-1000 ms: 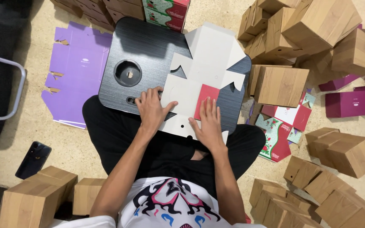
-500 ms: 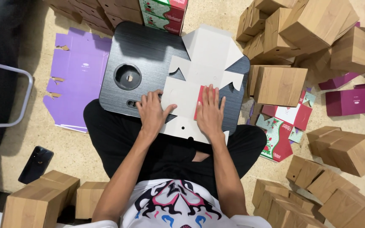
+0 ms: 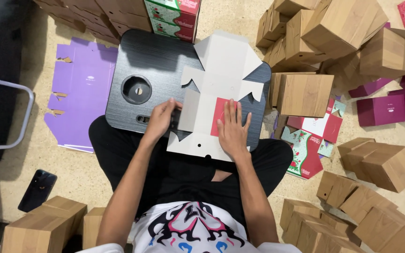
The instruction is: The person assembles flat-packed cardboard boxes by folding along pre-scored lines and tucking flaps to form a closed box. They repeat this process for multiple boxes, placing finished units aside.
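Person seated on floor, black lap desk (image 3: 155, 61) across the legs. Unfolded white carton blank (image 3: 212, 89) lies flat on this surface, red panel (image 3: 220, 117) showing. Right hand (image 3: 233, 129) pressed flat, fingers spread, on the blank over the red panel. Left hand (image 3: 161, 119) curled at the blank's left edge. Purple flat carton (image 3: 78, 89) left on floor, phone (image 3: 37, 189) lower left, folded brown boxes (image 3: 348, 33) piled right.

The carton blank (image 3: 212, 89) is matt white cardboard with a red panel. The bench (image 3: 151, 61) beneath it is black with a fine wood-grain texture. The boxes (image 3: 305, 93) around are cardboard with a wood-look print; the purple sheet (image 3: 78, 89) is smooth card.
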